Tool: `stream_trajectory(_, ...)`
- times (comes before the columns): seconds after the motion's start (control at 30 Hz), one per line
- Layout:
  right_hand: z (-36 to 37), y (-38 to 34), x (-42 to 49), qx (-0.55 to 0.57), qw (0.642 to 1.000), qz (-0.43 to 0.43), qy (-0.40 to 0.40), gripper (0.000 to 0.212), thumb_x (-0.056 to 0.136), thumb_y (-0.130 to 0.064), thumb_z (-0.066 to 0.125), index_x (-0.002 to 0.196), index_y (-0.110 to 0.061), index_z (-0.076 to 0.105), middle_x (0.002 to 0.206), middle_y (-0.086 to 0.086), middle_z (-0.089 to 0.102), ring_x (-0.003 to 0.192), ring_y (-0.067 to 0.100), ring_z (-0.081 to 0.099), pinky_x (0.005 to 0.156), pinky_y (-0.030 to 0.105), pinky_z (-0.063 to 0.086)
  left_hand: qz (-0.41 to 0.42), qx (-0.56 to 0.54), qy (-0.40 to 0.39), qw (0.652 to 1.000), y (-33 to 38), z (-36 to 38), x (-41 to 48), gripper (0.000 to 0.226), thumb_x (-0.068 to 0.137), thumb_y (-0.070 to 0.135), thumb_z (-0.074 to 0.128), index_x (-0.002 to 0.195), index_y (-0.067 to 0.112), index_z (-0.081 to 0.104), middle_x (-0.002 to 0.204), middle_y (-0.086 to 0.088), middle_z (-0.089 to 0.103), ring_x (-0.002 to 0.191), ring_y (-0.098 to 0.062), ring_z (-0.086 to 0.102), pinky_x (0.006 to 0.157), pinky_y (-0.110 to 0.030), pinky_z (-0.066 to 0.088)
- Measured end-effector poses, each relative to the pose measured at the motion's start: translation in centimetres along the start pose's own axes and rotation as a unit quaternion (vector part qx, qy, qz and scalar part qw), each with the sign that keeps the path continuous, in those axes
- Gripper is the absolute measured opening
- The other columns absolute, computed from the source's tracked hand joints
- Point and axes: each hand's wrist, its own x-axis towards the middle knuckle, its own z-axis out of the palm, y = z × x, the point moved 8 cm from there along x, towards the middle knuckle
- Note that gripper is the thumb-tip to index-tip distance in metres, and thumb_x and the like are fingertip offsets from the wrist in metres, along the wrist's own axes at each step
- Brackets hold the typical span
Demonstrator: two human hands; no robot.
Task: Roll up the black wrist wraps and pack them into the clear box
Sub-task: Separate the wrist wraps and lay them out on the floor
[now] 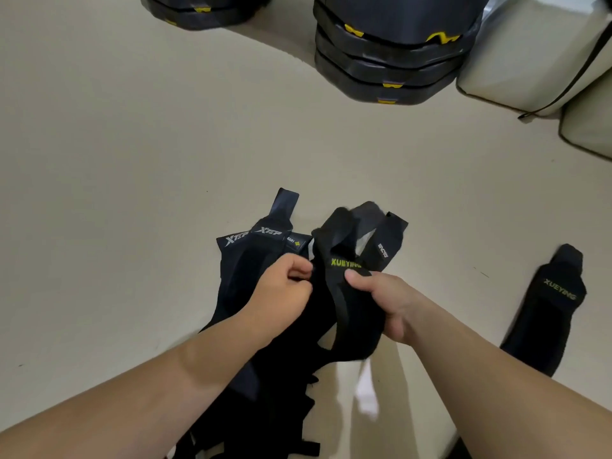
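Head cam, the only view here. Both bare arms are reaching in from the near edge of the beige surface, and the hands are meeting around the middle of its near half.

The left hand is pinching the left edge of a black XUEYING wrap, with the fingers curled in tight. The right hand is gripping the same wrap from the other side: thumb lying on top just below the yellow-green lettering, the rest of the fingers tucked round underneath. So the wrap is hanging between the two hands, lifted a bit off the surface, and its far end is flopping over in loose folds.

Under and behind it, a pile of black wraps is lying in a heap that's running back toward the near edge beneath the left forearm. A couple on top are showing white XTEP logos.

Well apart from all that, over by the right edge, a second XUEYING wrap is lying flat on its own.

Along the far edge, a stack of black cases with yellow marks is sitting right of centre, a second stack is poking in further left, and some pale padded bags are filling the far right corner.
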Motion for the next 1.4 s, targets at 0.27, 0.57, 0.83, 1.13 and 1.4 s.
stream_trajectory(0.27, 1.1, -0.2, -0.6, -0.081, 0.996, -0.040, -0.024, 0.045, 0.090, 0.015, 0.053, 0.120, -0.012, 0.073, 0.114, 0.022, 0.078, 0.108, 0.042, 0.075, 0.099, 0.053, 0.059, 0.028, -0.015, -0.011, 0.999, 1.8, 0.9, 2.5, 0.060, 0.085, 0.014, 0.083, 0.136, 0.030, 0.055, 0.129, 0.010, 0.065, 0.107, -0.018, 0.070, 0.062, -0.023, 0.055)
stream_trajectory(0.57, 1.0, -1.2, -0.5, -0.079, 0.995, -0.057, -0.016, 0.072, 0.076, 0.020, 0.044, 0.123, -0.027, 0.072, 0.123, 0.021, 0.073, 0.116, 0.044, 0.069, 0.101, 0.059, 0.057, 0.057, 0.011, 0.054, 0.997, 1.4, -1.0, 1.8, 0.020, 0.090, 0.015, 0.074, 0.106, 0.023, 0.067, 0.070, 0.007, 0.065, 0.059, 0.003, 0.060, 0.061, -0.009, 0.049)
stream_trajectory(0.83, 1.8, -3.0, -1.3, -0.085, 0.994, -0.059, 0.018, 0.040, 0.066, 0.020, 0.043, 0.072, -0.013, 0.064, 0.079, 0.011, 0.063, 0.079, 0.036, 0.062, 0.071, 0.035, 0.054, 0.081, -0.026, 0.158, 0.984, 3.1, -4.2, 2.1, 0.017, 0.084, 0.028, 0.080, 0.088, 0.021, 0.066, 0.071, 0.011, 0.060, 0.058, 0.000, 0.052, 0.059, -0.015, 0.046)
stream_trajectory(1.13, -1.6, -0.5, -3.2, -0.012, 1.000, -0.010, 0.022, 0.043, 0.083, 0.016, 0.041, 0.106, 0.000, 0.073, 0.090, 0.017, 0.077, 0.081, 0.037, 0.075, 0.078, 0.040, 0.057, 0.002, -0.127, 0.118, 0.985, 3.7, -4.7, 3.3, 0.024, 0.090, 0.033, 0.081, 0.086, 0.013, 0.068, 0.075, -0.005, 0.065, 0.064, -0.018, 0.062, 0.061, -0.027, 0.058)
stream_trajectory(1.4, -1.4, -2.7, -3.8, 0.067, 0.996, -0.062, 0.024, 0.050, 0.082, 0.007, 0.044, 0.120, -0.003, 0.075, 0.117, 0.019, 0.078, 0.107, 0.039, 0.074, 0.098, 0.046, 0.055, -0.140, -0.144, 0.048, 0.979, 0.4, -2.8, 2.5, 0.055, 0.081, 0.062, 0.082, 0.112, 0.019, 0.072, 0.109, -0.003, 0.073, 0.090, -0.017, 0.071, 0.062, -0.027, 0.061)
